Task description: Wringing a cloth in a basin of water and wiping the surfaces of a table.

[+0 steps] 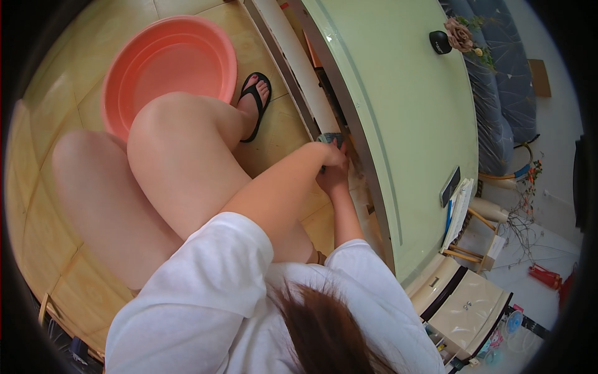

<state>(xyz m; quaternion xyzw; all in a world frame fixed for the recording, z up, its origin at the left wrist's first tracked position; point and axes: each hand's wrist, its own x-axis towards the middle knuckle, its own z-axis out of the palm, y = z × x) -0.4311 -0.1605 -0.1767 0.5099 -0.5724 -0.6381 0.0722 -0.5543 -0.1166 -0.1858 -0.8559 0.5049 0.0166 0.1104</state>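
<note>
Both hands meet low beside the table, at its white lower board (310, 77) with a dark edge. My left hand (334, 154) is shut on a bunched grey-green cloth (331, 138), which sticks out past the fingers. My right hand (333, 176) is pressed close under the left one, and a bit of the cloth shows between them. The right fingers are partly hidden, but they appear closed on the cloth too. Above the hands runs the edge of the table's pale green top (402, 117).
A pink plastic basin (173, 70) stands on the tiled floor (56, 224) beyond my knees. On the tabletop are a black vase with an artificial rose (459, 35), a smartphone (450, 187) and papers (460, 210). A covered sofa (495, 79) and a cream cabinet (467, 306) stand past the table.
</note>
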